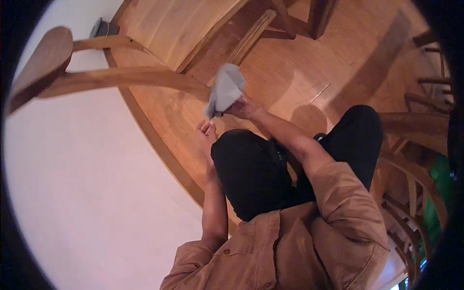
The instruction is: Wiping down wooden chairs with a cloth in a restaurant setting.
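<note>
A light grey cloth [226,87] is bunched in my right hand [245,107], whose fingers close on its lower side. The cloth lies against the curved back post of a wooden chair [130,78], covering the post's end near the seat. Just below the cloth, in front of my left knee, is my left hand [207,131]. Its fingers are curled in, and whatever they may hold is hidden. The chair's broad top rail [46,63] reaches toward the left wall, and its pale flat seat [188,26] spreads at the top of the view.
A white wall [92,183] with a wooden skirting board [162,152] runs along my left. Behind the chair, a dark grey container [104,29] stands by the wall. More wooden chairs [411,179] crowd the right side, near something green [439,186]. Wooden floor [275,87] lies ahead.
</note>
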A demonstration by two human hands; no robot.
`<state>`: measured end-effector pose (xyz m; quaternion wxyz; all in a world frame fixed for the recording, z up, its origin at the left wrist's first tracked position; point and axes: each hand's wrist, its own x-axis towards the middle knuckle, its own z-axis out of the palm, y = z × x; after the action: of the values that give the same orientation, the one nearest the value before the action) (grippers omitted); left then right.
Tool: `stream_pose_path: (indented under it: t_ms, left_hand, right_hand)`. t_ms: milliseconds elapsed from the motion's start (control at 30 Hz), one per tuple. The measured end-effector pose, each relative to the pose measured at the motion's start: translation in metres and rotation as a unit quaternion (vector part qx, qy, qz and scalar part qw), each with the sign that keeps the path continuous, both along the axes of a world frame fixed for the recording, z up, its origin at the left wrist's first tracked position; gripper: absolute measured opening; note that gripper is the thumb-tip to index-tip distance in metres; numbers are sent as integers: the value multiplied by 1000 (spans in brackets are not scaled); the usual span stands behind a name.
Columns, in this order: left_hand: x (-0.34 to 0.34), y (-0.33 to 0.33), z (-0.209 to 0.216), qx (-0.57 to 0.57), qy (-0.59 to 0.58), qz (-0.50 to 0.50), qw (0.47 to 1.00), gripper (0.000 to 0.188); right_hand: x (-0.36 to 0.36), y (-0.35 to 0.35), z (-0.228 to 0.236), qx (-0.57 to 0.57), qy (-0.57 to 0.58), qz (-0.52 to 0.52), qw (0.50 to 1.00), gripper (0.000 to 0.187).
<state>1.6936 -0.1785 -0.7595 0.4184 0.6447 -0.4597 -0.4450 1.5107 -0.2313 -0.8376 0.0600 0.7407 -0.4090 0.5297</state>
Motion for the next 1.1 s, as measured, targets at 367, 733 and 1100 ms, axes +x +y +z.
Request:
stream_pose_path:
  t_ms: [367,733,1100]
  left_hand:
    - [-54,-20,120,-347,106,114,925,63]
    - [-56,-45,21,-107,414,-16,904,61]
    - [-54,-99,50,-99,406,145,897,19]
  right_hand:
    - [-10,-27,188,-222,144,-70,962,34]
    - [-7,-11,176,-29,291,176,940,44]
    - [-25,-7,199,-16,173,150,973,56]
